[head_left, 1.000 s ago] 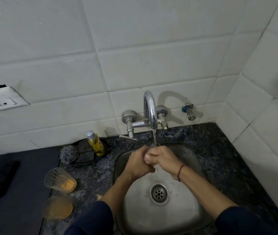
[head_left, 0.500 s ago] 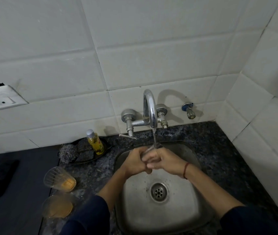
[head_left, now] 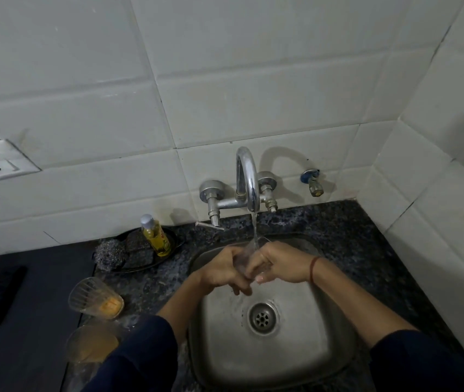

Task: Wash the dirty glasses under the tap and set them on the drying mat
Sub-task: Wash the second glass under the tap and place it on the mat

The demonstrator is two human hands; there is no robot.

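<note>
Left hand (head_left: 222, 268) and right hand (head_left: 280, 264) both curled round one clear glass (head_left: 246, 261), gripped between them over the sink (head_left: 310, 349). Fingers hide most of it. Tap (head_left: 249, 179) running; the stream falls onto the glass. Two dirty glasses (head_left: 95, 298), with orange residue, sit on the counter to the left, well apart from the hands.

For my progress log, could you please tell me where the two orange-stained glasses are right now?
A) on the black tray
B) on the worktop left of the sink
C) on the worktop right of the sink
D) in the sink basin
B: the farther stained glass and the nearer stained glass both stand on the worktop left of the sink.
</note>
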